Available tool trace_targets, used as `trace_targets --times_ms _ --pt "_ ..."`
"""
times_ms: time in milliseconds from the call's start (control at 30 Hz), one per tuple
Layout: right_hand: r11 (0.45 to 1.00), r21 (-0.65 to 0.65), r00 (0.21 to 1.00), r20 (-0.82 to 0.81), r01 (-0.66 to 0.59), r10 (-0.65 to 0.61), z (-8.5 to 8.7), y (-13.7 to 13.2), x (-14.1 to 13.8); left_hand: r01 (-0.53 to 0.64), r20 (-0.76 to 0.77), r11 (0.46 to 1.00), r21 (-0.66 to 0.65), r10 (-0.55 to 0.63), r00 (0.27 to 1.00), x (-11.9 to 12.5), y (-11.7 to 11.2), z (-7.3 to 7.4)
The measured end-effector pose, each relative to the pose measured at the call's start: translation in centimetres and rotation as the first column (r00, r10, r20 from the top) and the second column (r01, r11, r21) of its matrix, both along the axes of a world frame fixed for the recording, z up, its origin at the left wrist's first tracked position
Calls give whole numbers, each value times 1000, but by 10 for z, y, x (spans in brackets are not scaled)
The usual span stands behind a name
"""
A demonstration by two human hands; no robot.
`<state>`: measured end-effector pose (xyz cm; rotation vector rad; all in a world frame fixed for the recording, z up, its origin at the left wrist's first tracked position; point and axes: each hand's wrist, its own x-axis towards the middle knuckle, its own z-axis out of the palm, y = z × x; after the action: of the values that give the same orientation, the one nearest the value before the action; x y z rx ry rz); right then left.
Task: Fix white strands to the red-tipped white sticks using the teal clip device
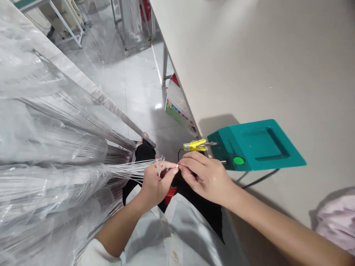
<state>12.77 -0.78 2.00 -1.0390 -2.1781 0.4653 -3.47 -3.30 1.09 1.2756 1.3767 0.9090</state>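
My left hand [155,183] is closed in a pinch around the ends of a bundle of thin clear tubes [124,169] that runs off to the left into plastic bags. My right hand [203,176] meets it fingertip to fingertip, pinching a single tube end at about the same spot. Both hands hover above my lap, just left of the table edge. A teal box device [256,146] with a green button [239,160] sits on the table right behind my right hand. A yellow clip [195,145] on a metal rod sticks out from its left side.
A large white table [277,55] fills the right half. Clear plastic bags full of tubes [50,147] hang on a metal rack at left. A colourful carton [179,107] stands on the floor under the table edge. Pink cloth [337,218] lies at the far right.
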Motion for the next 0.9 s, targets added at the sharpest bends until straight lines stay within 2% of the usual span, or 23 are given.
trace_targets --times_ms 67,100,133,167,200,233,267,300,333,367,400,433,467,500,533,600,667,733,800,833,867,900 --pt "980 -196 992 -119 19 -43 6 2 -3 -13 -103 990 144 28 994 1 0 0" --pt "944 -330 980 -183 10 -75 8 3 -4 -13 -132 977 211 42 990 1 0 1" --pt "878 -477 963 -249 -25 -108 11 5 -6 -14 -152 963 270 57 987 1 0 3" --pt "777 -624 938 -315 -87 -147 13 6 -7 -15 -167 948 317 71 983 1 0 4" --pt "641 -747 904 -380 -174 -198 15 8 -7 -15 -180 935 354 84 980 0 0 6" --pt "483 -833 862 -433 -271 -264 15 10 -8 -15 -193 924 382 95 977 0 0 8" --pt "327 -872 816 -468 -364 -340 15 11 -8 -17 -205 915 404 109 973 0 0 9" --pt "194 -876 772 -480 -440 -415 15 12 -8 -18 -215 907 421 120 969 1 0 10" --pt "94 -861 735 -479 -500 -480 13 12 -7 -20 -220 901 434 127 967 1 -1 10" --pt "23 -840 710 -472 -542 -523 12 12 -7 -19 -218 898 439 127 968 2 -1 9" --pt "-20 -824 697 -466 -567 -545 10 12 -6 -24 -207 901 432 125 970 3 -2 8" --pt "-33 -818 693 -464 -574 -552 9 11 -4 -36 -186 912 409 122 975 5 -2 6" --pt "-18 -828 698 -461 -561 -548 7 10 -3 -59 -158 929 364 124 980 6 -2 5" --pt "25 -850 710 -456 -527 -537 7 9 -2 -89 -123 950 300 131 984 7 -2 3" --pt "93 -874 725 -451 -476 -521 7 8 0 -123 -82 966 226 145 986 9 -2 2" --pt "280 -893 761 -448 -353 -469 7 5 2 -168 8 983 77 168 986 10 -1 0" --pt "487 -838 812 -452 -246 -368 8 4 3 -177 83 984 -31 179 980 11 -1 0" --pt "714 -684 881 -419 -148 -219 8 3 4 -167 123 982 -91 177 976 12 0 1" --pt "912 -406 951 -301 -62 -69 6 3 4 -152 127 981 -124 167 978 13 -1 1" --pt "971 -238 979 -205 -28 -22 5 3 3 -149 121 980 -135 166 979 15 -1 2" --pt "997 -78 995 -99 -2 -6 4 3 3 -154 115 977 -145 171 979 16 -2 2" --pt "998 54 1000 7 13 -13 3 3 3 -168 109 974 -155 185 977 17 -2 2"
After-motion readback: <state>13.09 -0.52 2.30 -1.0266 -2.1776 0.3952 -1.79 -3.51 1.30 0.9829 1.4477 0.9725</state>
